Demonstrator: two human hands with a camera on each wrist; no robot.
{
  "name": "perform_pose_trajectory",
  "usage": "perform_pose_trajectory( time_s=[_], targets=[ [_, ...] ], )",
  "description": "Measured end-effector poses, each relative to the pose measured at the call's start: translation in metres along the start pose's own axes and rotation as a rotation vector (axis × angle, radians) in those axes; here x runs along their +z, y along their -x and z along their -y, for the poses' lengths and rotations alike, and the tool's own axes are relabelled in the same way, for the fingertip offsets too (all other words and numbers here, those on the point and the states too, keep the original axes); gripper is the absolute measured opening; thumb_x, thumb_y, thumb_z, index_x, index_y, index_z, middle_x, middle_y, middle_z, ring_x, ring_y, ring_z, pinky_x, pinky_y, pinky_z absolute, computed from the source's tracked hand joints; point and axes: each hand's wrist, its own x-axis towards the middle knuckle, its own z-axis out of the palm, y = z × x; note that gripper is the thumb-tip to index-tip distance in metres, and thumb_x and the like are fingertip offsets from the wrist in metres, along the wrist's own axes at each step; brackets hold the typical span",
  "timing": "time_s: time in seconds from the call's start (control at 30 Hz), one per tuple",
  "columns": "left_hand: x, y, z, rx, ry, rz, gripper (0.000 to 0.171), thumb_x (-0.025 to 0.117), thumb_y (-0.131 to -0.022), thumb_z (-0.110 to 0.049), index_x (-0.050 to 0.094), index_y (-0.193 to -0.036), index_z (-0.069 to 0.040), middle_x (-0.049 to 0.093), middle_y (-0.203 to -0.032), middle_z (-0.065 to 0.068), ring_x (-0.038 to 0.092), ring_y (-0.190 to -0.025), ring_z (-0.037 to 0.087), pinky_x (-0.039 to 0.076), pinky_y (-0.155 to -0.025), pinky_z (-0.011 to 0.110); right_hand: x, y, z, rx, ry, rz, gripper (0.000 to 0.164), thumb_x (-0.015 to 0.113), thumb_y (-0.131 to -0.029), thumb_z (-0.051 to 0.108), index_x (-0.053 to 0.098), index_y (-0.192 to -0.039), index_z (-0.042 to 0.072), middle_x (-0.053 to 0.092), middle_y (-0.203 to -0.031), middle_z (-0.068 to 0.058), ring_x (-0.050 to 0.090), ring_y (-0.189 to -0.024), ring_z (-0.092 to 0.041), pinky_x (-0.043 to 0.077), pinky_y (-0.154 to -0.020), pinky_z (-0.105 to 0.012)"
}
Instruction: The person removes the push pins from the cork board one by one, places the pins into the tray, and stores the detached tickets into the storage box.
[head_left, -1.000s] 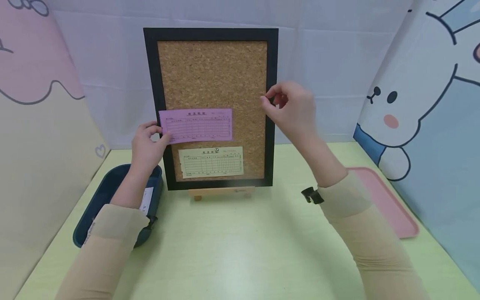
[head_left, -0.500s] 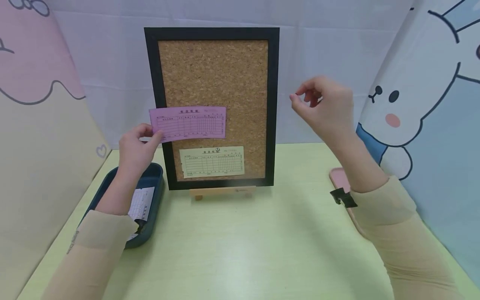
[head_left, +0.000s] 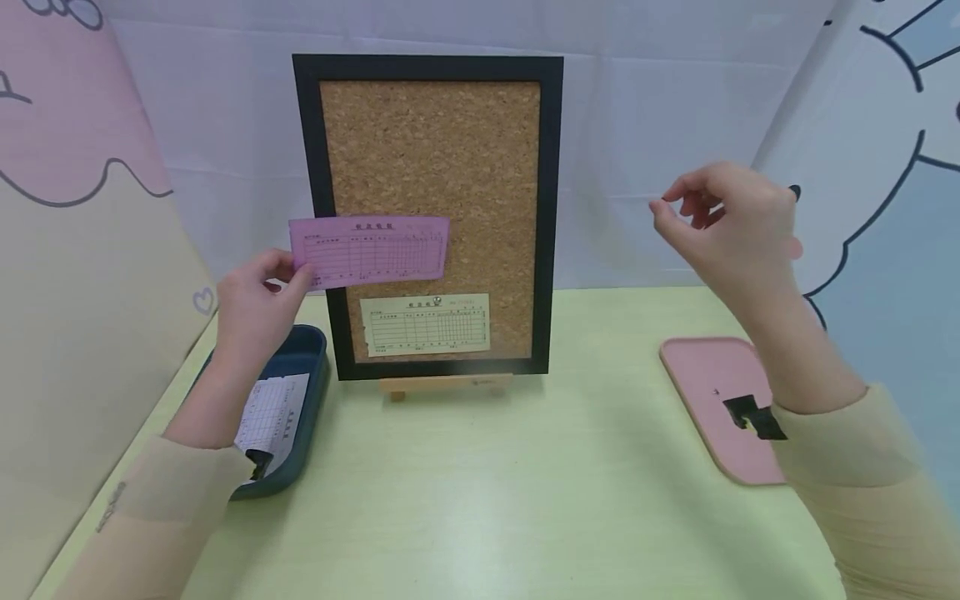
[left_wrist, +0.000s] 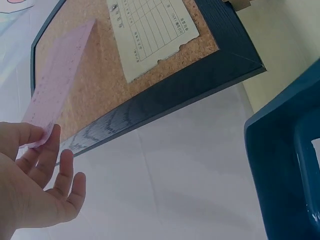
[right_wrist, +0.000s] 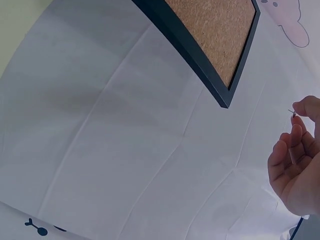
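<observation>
My left hand (head_left: 258, 304) pinches a purple receipt slip (head_left: 375, 250) by its left end, between thumb and fingers. In the left wrist view the slip (left_wrist: 65, 75) stands out in front of the corkboard, over its frame. A pale yellow receipt slip (head_left: 425, 327) hangs low on the corkboard (head_left: 431, 150), with a pushpin (head_left: 437, 301) at its top edge. Out to the right of the board, my right hand (head_left: 738, 221) pinches a small pin (right_wrist: 291, 111) between thumb and index finger. Its thin point sticks out; the fingers hide its head.
The black-framed board stands on a small wooden easel (head_left: 446, 382). At left, a dark blue tray (head_left: 318, 367) holds white printed slips (head_left: 273, 412), partly behind my left forearm. A pink tray (head_left: 697, 367) lies at right, beneath my right forearm.
My left hand has drawn the purple slip leftward across the board. My right hand has moved away from the board's right edge, farther right, still pinching.
</observation>
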Motion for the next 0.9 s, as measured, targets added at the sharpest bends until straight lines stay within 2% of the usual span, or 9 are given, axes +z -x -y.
perform_pose_trajectory(
  time_s=[0.27, 0.57, 0.67, 0.9],
  targets=[
    [-0.014, 0.007, 0.0, 0.02, -0.058, -0.007, 0.04, 0.053, -0.094, -0.037, 0.065, -0.112, -0.003, 0.065, -0.095, 0.016, 0.048, -0.085, 0.019, 0.037, -0.069, 0.021, -0.016, 0.009, -0.014, 0.035, 0.079, 0.044, 0.019, 0.072, -0.08, 0.014, 0.069, -0.087, -0.003, 0.06, -0.072, -0.015, 0.035, -0.068, 0.013, 0.029, -0.066, -0.007],
    [-0.036, 0.013, -0.001, -0.014, -0.112, -0.01, 0.046, 0.054, -0.092, -0.044, 0.065, -0.117, -0.007, 0.064, -0.1, 0.014, 0.046, -0.086, 0.019, 0.036, -0.062, 0.01, -0.034, 0.022, -0.03, 0.12, 0.126, 0.095, 0.025, 0.069, -0.084, 0.021, 0.067, -0.092, -0.003, 0.058, -0.075, -0.015, 0.033, -0.068, 0.017, 0.029, -0.066, -0.005],
    [-0.044, 0.013, -0.001, -0.005, -0.135, -0.007, 0.046, 0.054, -0.092, -0.042, 0.065, -0.116, -0.005, 0.064, -0.1, 0.015, 0.045, -0.088, 0.02, 0.035, -0.064, 0.011, -0.039, 0.028, -0.038, 0.152, 0.152, 0.121, 0.025, 0.07, -0.083, 0.02, 0.067, -0.092, -0.003, 0.057, -0.076, -0.015, 0.033, -0.069, 0.017, 0.028, -0.066, -0.004],
    [-0.063, 0.009, 0.004, 0.023, -0.189, 0.025, 0.043, 0.055, -0.093, -0.038, 0.065, -0.115, -0.001, 0.063, -0.098, 0.02, 0.044, -0.093, 0.026, 0.034, -0.071, 0.024, -0.048, 0.046, -0.058, 0.198, 0.203, 0.175, 0.024, 0.069, -0.083, 0.019, 0.066, -0.091, -0.004, 0.057, -0.077, -0.015, 0.031, -0.069, 0.018, 0.026, -0.066, -0.001]
  ],
)
